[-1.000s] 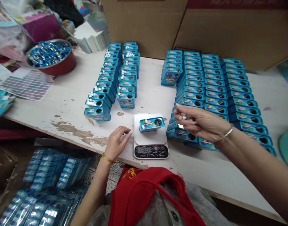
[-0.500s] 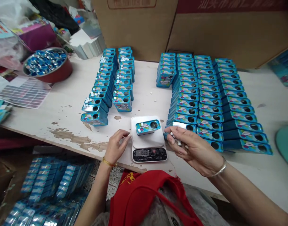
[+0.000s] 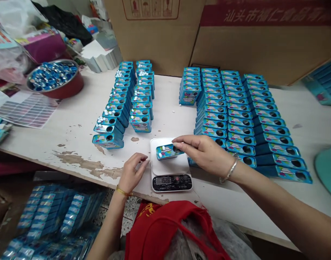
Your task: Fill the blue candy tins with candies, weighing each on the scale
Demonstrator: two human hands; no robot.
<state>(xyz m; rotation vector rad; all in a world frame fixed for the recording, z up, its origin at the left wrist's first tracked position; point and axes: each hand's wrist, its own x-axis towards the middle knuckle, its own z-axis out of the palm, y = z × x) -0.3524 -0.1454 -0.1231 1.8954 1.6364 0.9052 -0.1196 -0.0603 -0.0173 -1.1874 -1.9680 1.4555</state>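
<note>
A blue "Caramelo" mint tin (image 3: pixel 169 151) lies on the white platform of a digital kitchen scale (image 3: pixel 170 182), with white mints showing at its near end. My right hand (image 3: pixel 203 151) reaches over it, fingertips and thumb gripping the tin's right end. I cannot see any mints in that hand. Just left of the scale, my left hand (image 3: pixel 133 171) rests on the table with its fingers apart, holding nothing and nearly touching the platform. The scale's display reads about 152.6.
Rows of blue tins (image 3: pixel 235 119) stand on the peeling white table (image 3: pixel 73 144) on both sides and behind the scale. A red bowl of blue-and-silver pieces (image 3: pixel 55 78) and a label sheet (image 3: pixel 27 110) lie at left. Cardboard boxes (image 3: pixel 268 43) rise behind. Packaged tins (image 3: pixel 57 213) lie below the table.
My right hand has moved left from above the rows onto the tin, which has shifted and turned slightly on the scale. My left hand has barely moved.
</note>
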